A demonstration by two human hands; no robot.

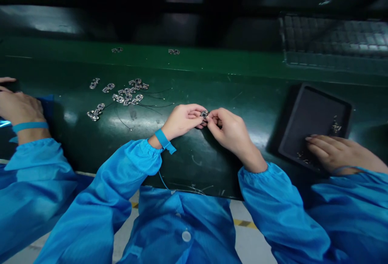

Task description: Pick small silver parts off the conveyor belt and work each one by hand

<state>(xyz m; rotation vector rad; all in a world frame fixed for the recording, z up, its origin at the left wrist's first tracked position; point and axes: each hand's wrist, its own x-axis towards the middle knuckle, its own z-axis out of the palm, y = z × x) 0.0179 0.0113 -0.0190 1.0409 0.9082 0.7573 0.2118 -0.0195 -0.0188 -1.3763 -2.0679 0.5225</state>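
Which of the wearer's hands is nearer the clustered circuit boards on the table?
Left. The left hand is to the right of the clustered circuit boards, apart from them; the right hand is farther right, beyond the left one.

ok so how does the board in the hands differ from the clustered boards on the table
The held board sits between the left hand and right hand; the clustered boards lie on the green table. The held board is single and partly hidden; the clustered boards overlap, with thin wires trailing beside them. Both show dark patches on their faces.
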